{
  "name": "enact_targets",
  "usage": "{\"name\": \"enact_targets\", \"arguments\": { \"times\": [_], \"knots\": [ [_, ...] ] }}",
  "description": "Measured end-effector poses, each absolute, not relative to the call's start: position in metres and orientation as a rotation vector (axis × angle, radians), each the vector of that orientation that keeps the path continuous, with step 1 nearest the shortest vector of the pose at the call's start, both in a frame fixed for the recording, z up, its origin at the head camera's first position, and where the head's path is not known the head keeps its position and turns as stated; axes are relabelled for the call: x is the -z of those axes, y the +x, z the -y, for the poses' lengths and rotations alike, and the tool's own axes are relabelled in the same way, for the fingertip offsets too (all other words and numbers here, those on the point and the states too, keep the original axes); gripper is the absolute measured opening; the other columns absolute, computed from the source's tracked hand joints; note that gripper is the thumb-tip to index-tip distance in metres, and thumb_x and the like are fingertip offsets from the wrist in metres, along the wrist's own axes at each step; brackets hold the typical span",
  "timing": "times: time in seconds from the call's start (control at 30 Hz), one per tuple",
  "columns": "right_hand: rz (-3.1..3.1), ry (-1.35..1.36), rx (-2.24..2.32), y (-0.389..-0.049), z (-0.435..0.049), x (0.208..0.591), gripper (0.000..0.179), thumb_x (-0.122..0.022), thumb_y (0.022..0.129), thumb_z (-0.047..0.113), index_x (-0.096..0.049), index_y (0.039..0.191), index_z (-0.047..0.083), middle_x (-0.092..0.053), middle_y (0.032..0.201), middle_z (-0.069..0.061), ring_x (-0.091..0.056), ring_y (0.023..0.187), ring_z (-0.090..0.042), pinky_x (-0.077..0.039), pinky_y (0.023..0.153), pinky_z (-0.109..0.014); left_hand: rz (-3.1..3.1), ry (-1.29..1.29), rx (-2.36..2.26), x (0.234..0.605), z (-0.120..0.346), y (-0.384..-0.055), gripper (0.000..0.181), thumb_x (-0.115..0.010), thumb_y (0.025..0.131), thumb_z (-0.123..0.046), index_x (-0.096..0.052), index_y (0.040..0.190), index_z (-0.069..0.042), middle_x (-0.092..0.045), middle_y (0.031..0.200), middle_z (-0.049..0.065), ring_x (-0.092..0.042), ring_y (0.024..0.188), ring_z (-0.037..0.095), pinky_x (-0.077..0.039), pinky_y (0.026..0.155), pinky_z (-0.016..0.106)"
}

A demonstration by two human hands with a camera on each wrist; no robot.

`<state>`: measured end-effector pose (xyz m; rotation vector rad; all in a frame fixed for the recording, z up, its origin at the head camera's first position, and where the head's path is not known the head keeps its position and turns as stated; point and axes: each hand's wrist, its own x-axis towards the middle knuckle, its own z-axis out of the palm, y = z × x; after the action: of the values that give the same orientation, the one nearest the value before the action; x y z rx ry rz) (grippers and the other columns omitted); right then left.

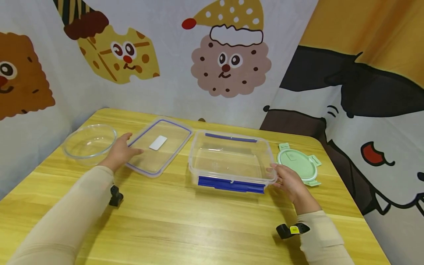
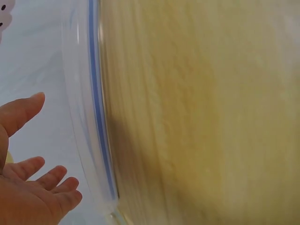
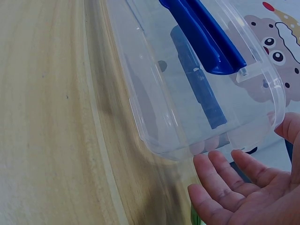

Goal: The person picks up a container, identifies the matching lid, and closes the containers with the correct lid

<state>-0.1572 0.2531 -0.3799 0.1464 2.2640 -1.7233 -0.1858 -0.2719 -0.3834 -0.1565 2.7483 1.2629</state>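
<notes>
A large clear plastic food container (image 1: 228,162) with blue side latches stands in the middle of the table, its top uncovered. My right hand (image 1: 288,180) is at its right end, thumb by the rim and nearly straight fingers against the end wall, as the right wrist view shows. To the left lies a clear rectangular lid (image 1: 175,151) with a blue seal and a white label. My left hand (image 1: 120,152) reaches over the lid's left edge, thumb and fingers spread, nothing held. In the left wrist view, these fingers (image 2: 51,178) are beside the lid's rim.
A round glass bowl (image 1: 89,147) stands at the left, close to my left hand. A round green lid (image 1: 298,163) with clip tabs lies behind my right hand. A cartoon-printed cloth (image 1: 172,95) hangs behind the wooden table (image 1: 198,228).
</notes>
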Motion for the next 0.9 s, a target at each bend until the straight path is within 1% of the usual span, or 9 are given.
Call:
{"name": "enact_targets", "arguments": {
  "times": [0.27,0.53,0.73,0.9],
  "knots": [
    [-2.269,0.166,1.725,-0.158,-0.253,0.378,0.069,-0.04,0.102,0.044,-0.027,0.147,-0.006,-0.045,0.145,-0.015,-0.057,0.101,0.003,-0.05,0.082,-0.017,-2.765,-0.143,-1.215,0.385,0.271,-0.19,0.085,-0.066,0.091,-0.017,-0.01,0.148,0.012,-0.015,0.15,0.038,-0.019,0.135,0.056,-0.022,0.111,0.063],
    [-2.273,0.152,1.727,-0.158,-0.253,0.38,0.07,-0.039,0.102,0.046,-0.027,0.147,-0.006,-0.04,0.148,-0.021,-0.056,0.1,0.005,-0.049,0.083,-0.017,-2.773,-0.158,-1.176,0.389,0.272,-0.195,0.084,-0.066,0.089,-0.013,-0.013,0.148,0.012,-0.02,0.146,0.041,-0.022,0.133,0.056,-0.024,0.11,0.063],
    [-2.278,0.156,1.73,-0.159,-0.253,0.381,0.068,-0.039,0.103,0.044,-0.028,0.147,-0.006,-0.041,0.147,-0.02,-0.056,0.1,0.005,-0.05,0.082,-0.016,-2.791,-0.158,-1.156,0.391,0.274,-0.198,0.082,-0.067,0.088,-0.012,-0.015,0.147,0.014,-0.024,0.144,0.042,-0.024,0.132,0.056,-0.024,0.11,0.062],
    [-2.28,0.152,1.732,-0.159,-0.253,0.381,0.07,-0.04,0.102,0.046,-0.028,0.147,-0.006,-0.04,0.148,-0.022,-0.056,0.102,0.003,-0.05,0.082,-0.016,-2.78,-0.179,-1.154,0.391,0.275,-0.201,0.081,-0.066,0.088,-0.01,-0.014,0.147,0.014,-0.022,0.145,0.041,-0.023,0.133,0.056,-0.023,0.11,0.062]
  ]
}}
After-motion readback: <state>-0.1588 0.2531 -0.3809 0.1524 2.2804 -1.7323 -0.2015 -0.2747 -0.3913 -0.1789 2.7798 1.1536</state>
